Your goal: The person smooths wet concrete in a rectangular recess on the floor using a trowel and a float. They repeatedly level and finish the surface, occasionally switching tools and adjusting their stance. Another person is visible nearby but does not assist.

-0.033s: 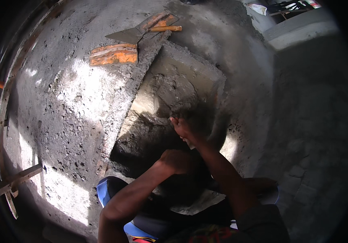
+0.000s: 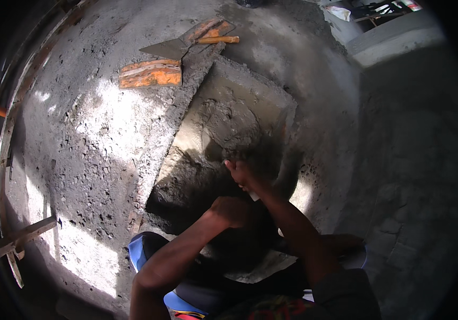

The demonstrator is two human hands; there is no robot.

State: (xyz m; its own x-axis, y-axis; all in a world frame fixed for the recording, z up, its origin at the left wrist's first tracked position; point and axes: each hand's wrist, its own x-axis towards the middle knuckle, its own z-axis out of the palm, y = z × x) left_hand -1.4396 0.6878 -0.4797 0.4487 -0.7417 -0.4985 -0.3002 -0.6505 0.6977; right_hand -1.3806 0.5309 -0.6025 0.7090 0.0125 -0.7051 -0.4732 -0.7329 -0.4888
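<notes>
A shallow rectangular mixing tray (image 2: 287, 96) of wet grey mortar (image 2: 229, 122) lies in front of me. Over its near right part, my right hand (image 2: 244, 175) is closed round a tool with a pale handle end (image 2: 254, 196); its working end is hidden in shadow and mortar. My left hand (image 2: 231, 210) is a closed fist near the tray's near edge, deep in shadow. What it holds, if anything, cannot be made out. Beyond the tray's far left edge lies a pointed trowel (image 2: 167, 49) with a wooden handle.
Two worn orange flat pieces, one board (image 2: 150, 73) near and another board (image 2: 210, 29) farther off, lie by the trowel. Wooden bars (image 2: 5, 149) run along the left. A low ledge (image 2: 399, 40) stands at the far right. Rough, mortar-spattered floor (image 2: 95, 181) surrounds the tray.
My right hand has shifted slightly toward me with its tool. The mortar just beyond it looks a little displaced. My left fist stays nearly where it was.
</notes>
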